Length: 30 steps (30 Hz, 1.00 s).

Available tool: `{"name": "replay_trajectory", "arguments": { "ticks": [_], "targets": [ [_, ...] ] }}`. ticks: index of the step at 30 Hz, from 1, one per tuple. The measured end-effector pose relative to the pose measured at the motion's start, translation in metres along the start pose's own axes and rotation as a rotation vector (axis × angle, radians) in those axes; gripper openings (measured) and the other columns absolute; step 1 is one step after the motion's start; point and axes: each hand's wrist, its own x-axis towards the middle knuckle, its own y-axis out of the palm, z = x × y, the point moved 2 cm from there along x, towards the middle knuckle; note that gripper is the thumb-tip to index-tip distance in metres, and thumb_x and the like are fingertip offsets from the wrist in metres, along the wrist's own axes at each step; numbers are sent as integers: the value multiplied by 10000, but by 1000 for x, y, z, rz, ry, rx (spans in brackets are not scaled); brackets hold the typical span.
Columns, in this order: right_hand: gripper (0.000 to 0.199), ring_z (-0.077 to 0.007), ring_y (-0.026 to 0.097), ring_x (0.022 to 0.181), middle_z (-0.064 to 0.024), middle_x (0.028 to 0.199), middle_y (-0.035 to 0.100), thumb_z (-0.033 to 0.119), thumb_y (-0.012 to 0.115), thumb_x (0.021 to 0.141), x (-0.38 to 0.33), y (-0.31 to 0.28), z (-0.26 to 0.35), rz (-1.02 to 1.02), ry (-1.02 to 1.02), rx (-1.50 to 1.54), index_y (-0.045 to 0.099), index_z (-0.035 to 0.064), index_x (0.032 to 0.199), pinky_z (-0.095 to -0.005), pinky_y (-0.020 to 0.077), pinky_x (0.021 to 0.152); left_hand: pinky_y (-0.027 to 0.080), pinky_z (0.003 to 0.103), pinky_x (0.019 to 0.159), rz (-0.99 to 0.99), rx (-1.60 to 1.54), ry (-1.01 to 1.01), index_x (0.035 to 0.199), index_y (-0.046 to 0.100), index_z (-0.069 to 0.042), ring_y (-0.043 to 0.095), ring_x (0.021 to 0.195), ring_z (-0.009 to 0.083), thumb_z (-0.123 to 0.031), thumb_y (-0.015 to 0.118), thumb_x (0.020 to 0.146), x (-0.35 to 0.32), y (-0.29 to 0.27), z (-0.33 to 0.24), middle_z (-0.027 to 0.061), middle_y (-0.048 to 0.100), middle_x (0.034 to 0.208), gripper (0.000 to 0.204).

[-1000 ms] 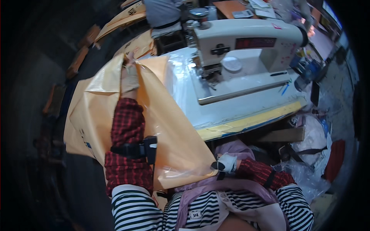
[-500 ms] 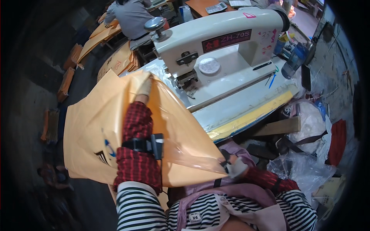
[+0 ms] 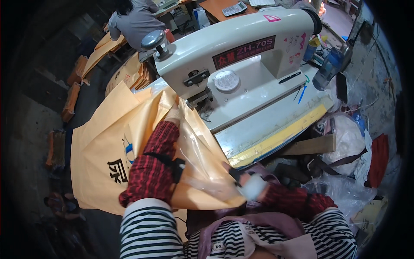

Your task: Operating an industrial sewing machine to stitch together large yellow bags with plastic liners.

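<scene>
A large tan sack (image 3: 95, 159) with a clear plastic liner (image 3: 196, 151) spreads across my lap and up to the white industrial sewing machine (image 3: 181, 56). My left hand (image 3: 173, 114) is closed on the sack's gathered upper part, beside the machine's stitching end; its fingertips are hidden in the folds. My right hand (image 3: 250, 183), with something pale on its back, is at the sack's right edge near my waist. Motion smears it, so its grip is unclear. Dark lettering and a blue mark show on the sack's left face.
A blue bottle (image 3: 327, 69), a black phone (image 3: 341, 87) and a pen (image 3: 289, 77) are at the machine's right. Stacked sacks (image 3: 127, 75) stand behind on the left, near a seated person (image 3: 136, 23). Plastic film (image 3: 340, 190) lies at right.
My left hand has shifted slightly right and down with the sack. My right hand has moved a little left, the sack's edge with it. More lettering shows. The view has shifted slightly.
</scene>
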Motion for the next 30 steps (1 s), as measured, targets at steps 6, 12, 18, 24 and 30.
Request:
{"name": "replay_trajectory", "arguments": {
  "ticks": [6, 12, 18, 24, 30],
  "targets": [
    [755, -368, 625, 838, -236, 953, 622, 215, 473, 816, 97, -87, 75, 178, 132, -214, 59, 82, 1433, -445, 494, 719, 439, 332, 874, 1090, 1314, 57, 1111, 583, -49, 592, 987, 249, -261, 388, 893, -163, -61, -115, 152, 607, 1084, 361],
    [669, -342, 626, 773, -231, 902, 624, 161, 446, 842, 104, -72, 85, 63, -34, -233, 129, 50, 1420, -414, 488, 689, 466, 347, 796, 1357, 894, 197, 1056, 605, -41, 610, 904, 243, -223, 416, 888, -346, -46, -140, 144, 631, 956, 311],
    [455, -340, 631, 736, -228, 858, 630, 217, 483, 834, 80, -58, 63, 232, -1, -390, 470, -14, 1226, -408, 497, 656, 484, 365, 714, 333, 155, -146, 937, 596, -11, 595, 817, 234, -227, 506, 872, -315, -42, -129, 121, 607, 903, 243],
    [647, -343, 635, 729, -233, 829, 629, 211, 470, 830, 65, -50, 87, 114, 28, -395, 192, 35, 1387, -442, 489, 634, 443, 373, 809, 1100, 159, 349, 1059, 522, 13, 532, 918, 318, -239, 587, 854, -369, 32, -153, 197, 528, 980, 332],
    [749, -338, 638, 688, -222, 814, 642, 205, 434, 831, 90, -52, 88, -25, 150, -342, 7, 93, 1437, -476, 478, 602, 450, 313, 776, 1134, 404, 237, 1033, 574, -18, 577, 846, 232, -128, 642, 781, -359, 3, -141, 132, 586, 889, 283]
  ]
}}
